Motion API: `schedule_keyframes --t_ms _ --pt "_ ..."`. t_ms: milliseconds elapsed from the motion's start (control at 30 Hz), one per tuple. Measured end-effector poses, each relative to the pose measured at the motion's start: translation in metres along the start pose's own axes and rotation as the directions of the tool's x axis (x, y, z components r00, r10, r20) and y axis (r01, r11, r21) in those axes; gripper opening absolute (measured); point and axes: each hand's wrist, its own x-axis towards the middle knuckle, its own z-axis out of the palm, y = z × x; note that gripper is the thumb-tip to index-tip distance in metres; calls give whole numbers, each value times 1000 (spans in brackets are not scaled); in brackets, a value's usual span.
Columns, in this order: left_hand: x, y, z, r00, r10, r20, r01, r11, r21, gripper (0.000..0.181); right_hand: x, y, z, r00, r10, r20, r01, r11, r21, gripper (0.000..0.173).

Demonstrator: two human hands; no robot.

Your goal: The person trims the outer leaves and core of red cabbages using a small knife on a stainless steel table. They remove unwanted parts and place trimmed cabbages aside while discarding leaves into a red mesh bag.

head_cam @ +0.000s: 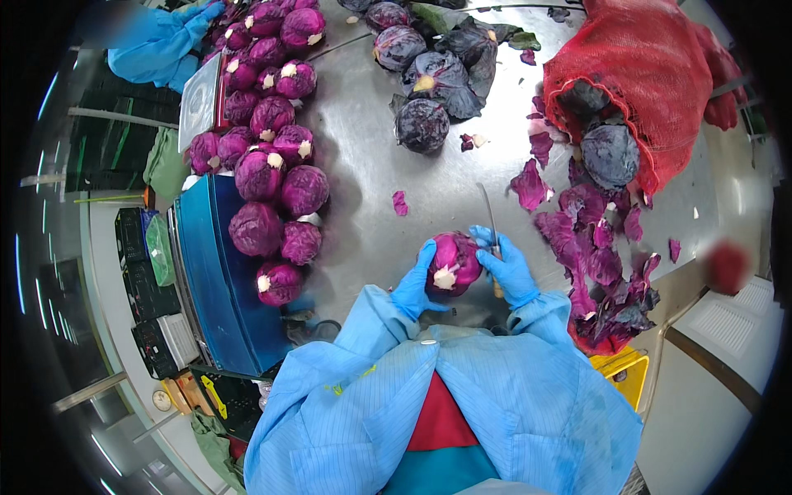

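A red cabbage [456,263], its pale cut stem end facing me, is between my two blue-gloved hands at the near edge of the steel table. My left hand [416,284] grips its left side. My right hand [506,266] holds a knife [489,213] by its wooden handle, blade pointing away, while the fingertips touch the cabbage's right side. Several peeled red cabbages [255,229] stand in a long group on the left. Darker cabbages with outer leaves [440,80] lie at the far middle. Loose purple leaves [578,247] are heaped on the right.
At the upper right a red mesh sack [637,80] lies open with dark cabbages in its mouth. A blue box [229,278] stands at the left, a scale [201,105] beyond it. A co-worker in blue [154,46] is at the upper left. A yellow crate [625,374] sits below the table's right edge.
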Motion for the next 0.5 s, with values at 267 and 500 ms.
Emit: schedule_keyframes --t_ms 267,500 --pt "9 2 12 576 522 629 -488 -398 777 129 12 11 -15 917 -307 -255 96 790 -606 34" --pt "23 11 30 661 563 496 -386 -313 868 128 -48 6 -15 962 -269 -38 146 630 -762 39"
